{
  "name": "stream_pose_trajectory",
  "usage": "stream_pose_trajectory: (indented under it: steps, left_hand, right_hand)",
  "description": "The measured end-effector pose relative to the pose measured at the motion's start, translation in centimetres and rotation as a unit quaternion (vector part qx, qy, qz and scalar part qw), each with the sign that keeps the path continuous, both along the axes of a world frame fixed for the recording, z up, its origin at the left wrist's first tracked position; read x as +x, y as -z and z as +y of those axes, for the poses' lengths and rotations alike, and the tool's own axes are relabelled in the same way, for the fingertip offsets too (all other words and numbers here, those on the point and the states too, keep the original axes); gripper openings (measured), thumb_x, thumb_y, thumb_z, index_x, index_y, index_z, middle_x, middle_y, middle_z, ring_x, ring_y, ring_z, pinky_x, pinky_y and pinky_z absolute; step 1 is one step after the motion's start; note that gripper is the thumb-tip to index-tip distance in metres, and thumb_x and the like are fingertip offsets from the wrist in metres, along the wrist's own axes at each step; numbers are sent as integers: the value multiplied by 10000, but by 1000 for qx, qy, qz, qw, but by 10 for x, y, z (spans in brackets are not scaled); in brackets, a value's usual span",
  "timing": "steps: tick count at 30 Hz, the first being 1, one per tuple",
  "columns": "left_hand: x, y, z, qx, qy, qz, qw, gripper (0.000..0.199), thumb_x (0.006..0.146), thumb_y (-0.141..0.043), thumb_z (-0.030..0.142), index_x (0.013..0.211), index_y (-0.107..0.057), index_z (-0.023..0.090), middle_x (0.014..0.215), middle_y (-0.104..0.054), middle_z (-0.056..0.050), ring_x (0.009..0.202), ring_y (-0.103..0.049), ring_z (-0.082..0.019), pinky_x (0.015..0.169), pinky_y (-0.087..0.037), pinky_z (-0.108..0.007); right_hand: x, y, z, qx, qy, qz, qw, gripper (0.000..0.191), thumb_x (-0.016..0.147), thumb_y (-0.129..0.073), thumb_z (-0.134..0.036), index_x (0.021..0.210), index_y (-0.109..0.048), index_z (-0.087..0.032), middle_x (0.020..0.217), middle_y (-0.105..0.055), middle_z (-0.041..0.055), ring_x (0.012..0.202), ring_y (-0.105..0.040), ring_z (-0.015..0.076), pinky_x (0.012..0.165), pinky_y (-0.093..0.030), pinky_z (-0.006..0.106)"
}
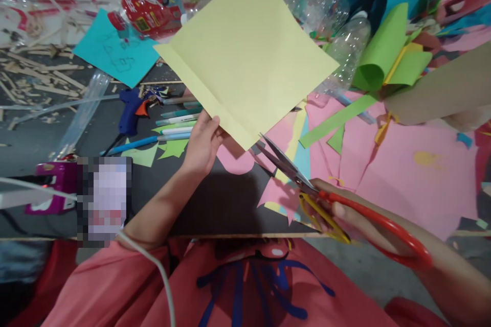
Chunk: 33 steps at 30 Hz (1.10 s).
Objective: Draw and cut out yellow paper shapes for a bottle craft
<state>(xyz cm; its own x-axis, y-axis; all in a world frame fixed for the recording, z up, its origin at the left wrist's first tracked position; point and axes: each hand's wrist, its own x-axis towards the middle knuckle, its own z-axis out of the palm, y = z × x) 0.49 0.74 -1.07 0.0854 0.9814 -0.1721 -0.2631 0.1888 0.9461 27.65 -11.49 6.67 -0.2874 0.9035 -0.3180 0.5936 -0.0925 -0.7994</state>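
Observation:
My left hand point(205, 140) pinches the lower left edge of a pale yellow sheet of paper point(253, 56), which is raised above the table with one corner towards me. A fold line runs along the sheet's lower left side. In my right hand point(337, 214) is a pair of scissors point(307, 184) with one red and one yellow handle. The blades are slightly apart, their tips close to the sheet's nearest corner; I cannot tell whether they touch it. Beneath lie pink paper scraps point(236, 156) on the dark table.
A blue glue gun point(132, 110), several pens point(178, 125) and a phone point(105, 196) lie to the left. Further back are wood sticks point(34, 71), a turquoise sheet point(118, 53) and a red-labelled bottle point(149, 13). Pink sheets point(406, 168) and rolled green paper point(383, 56) cover the right. A white cable point(153, 260) crosses my left arm.

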Motion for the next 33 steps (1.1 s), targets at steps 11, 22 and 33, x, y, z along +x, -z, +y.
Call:
stream_pose_trajectory:
  steps: [11,22,33]
  left_hand:
    - [2,1,-2,31,-1,-19,999,369,809,-694,457,1132,-655,282,1284,-671,-63,1280,-573,-300,1049,-502,-440]
    - [3,0,-3,24,0,-32,999,410,804,-707,422,1176,-639,262,1252,-683,-58,1305,-557,-282,1080,-477,-424]
    - [6,-10,-5,-1,-12,-62,998,367,807,-695,322,1154,-631,222,1170,-707,-61,1290,-573,-277,1106,-453,-451]
  right_hand:
    - [-12,15,16,-238,-14,191,952,432,960,-422,-612,941,-617,-227,658,-543,-10,604,-558,144,670,-562,291]
    - [-29,8,29,-245,-30,225,943,507,919,-389,-714,856,-489,-222,720,-579,9,576,-502,131,532,-452,274]
    - [-31,7,31,-220,-33,225,949,481,932,-415,-678,901,-549,-217,724,-581,18,670,-584,155,563,-493,266]
